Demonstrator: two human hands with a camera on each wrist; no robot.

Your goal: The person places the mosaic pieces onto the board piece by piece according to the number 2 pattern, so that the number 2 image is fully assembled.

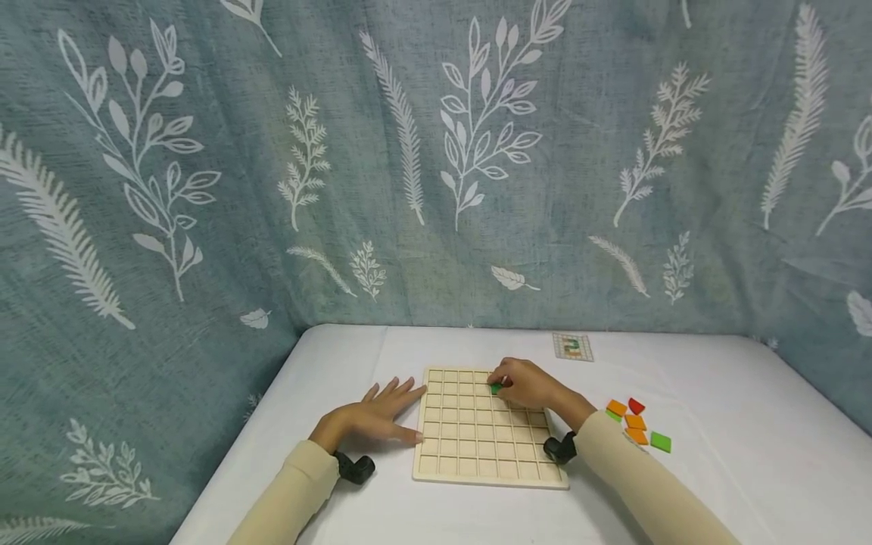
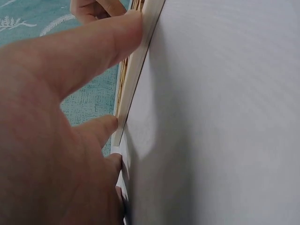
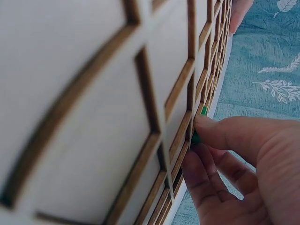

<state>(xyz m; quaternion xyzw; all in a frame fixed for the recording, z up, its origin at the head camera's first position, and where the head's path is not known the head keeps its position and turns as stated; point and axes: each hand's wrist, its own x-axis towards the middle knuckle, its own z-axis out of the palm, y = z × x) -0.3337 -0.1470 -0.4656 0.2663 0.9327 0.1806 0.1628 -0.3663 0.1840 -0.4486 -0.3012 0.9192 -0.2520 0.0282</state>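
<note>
Right grip point(image 1: 527, 384) pinches a green tile point(image 1: 495, 389) at a gridded wooden board point(image 1: 470, 435) the spread left grip point(image 1: 371, 418) touches.

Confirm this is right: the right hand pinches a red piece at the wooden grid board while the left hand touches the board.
Wrong colour: the head view shows a green piece pinched by the right hand at the wooden grid board; the left hand does touch the board.
</note>
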